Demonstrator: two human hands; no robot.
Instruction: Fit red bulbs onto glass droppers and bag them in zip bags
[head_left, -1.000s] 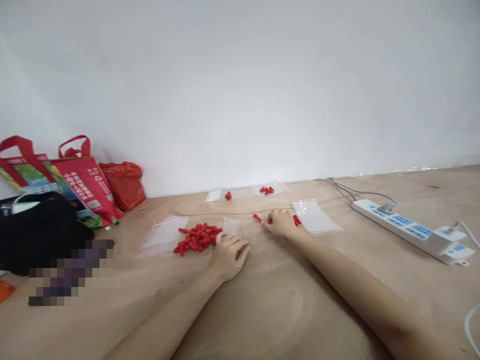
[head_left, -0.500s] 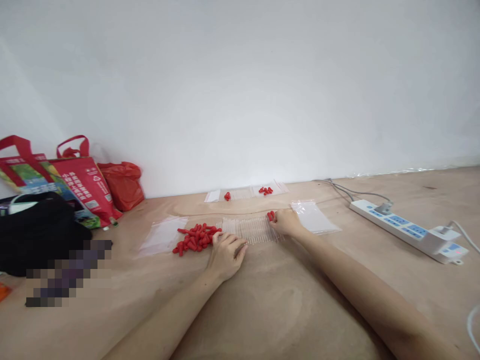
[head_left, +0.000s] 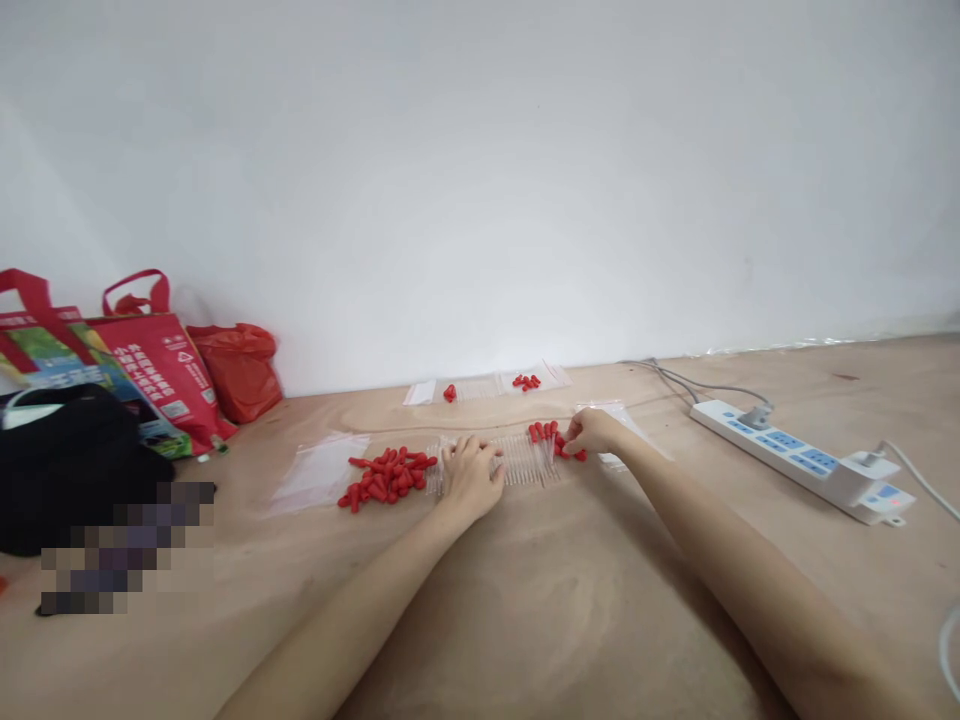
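- Fingers of the right hand (head_left: 594,432) curl beside red bulbs (head_left: 553,428) at the far right; I cannot tell whether they grip one.
- Left hand (head_left: 474,480) lies loosely bent, thumb apart, over clear tubes (head_left: 529,465).
- Bulb-fitting seems underway; next calls for careful alignment.

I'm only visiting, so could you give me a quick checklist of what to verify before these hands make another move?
1. Large red pile gathered left of the clear tubes: ok.
2. Tubes fully in view: not ok, the left hand covers some.
3. Right hand has a firm grip on a red piece: cannot tell, fingertips unclear.
4. Clear bag on the right uncovered: not ok, partly hidden.
5. Power strip apart from both hands: ok.
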